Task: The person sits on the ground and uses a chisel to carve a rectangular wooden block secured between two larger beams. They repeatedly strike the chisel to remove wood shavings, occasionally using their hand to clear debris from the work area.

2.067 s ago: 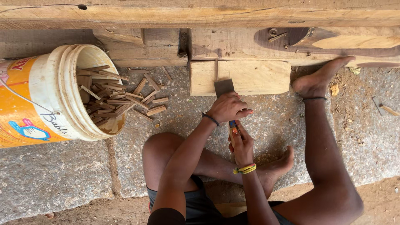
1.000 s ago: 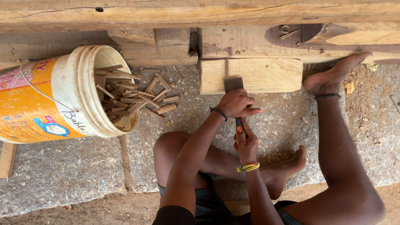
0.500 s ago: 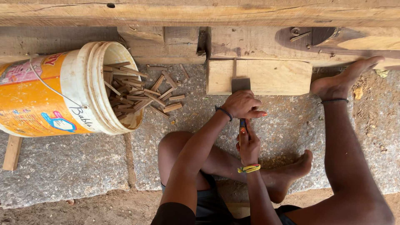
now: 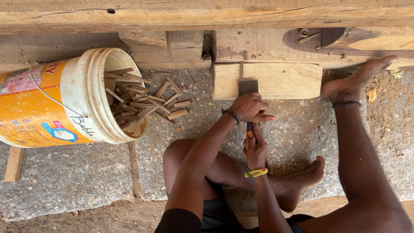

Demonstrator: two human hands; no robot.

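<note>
- At the centre of our view, the chisel (image 4: 248, 86) stands with its broad dark blade flat against the face of the pale wooden block (image 4: 284, 80), and its coloured handle runs back toward six o'clock.
- Our left hand (image 4: 250, 108), with a black band at the wrist, has its fingers curled tight over the tool just below the blade.
- Our right hand (image 4: 256, 151), with a yellow band at the wrist, has its fingers wrapped closed around the handle, directly behind the left hand and touching it.
- Over the last two seconds, both grips and the blade's place on the block look unchanged. Only our head has moved, sliding the whole scene toward three o'clock, so we judge the cut to be holding on the same spot.
- At twelve o'clock, the block butts against the long timber beam (image 4: 215, 15).
- At three o'clock, our right foot (image 4: 345, 88) presses toes-first against that beam, just beside the block.
- At five o'clock, our left foot (image 4: 302, 181) lies on its side on the stone floor (image 4: 86, 177).
- At nine o'clock, well apart from the hands, an orange and white bucket (image 4: 51, 108) lies tipped over. Small wooden pegs (image 4: 170, 103) spill from its mouth onto the stone.
</note>
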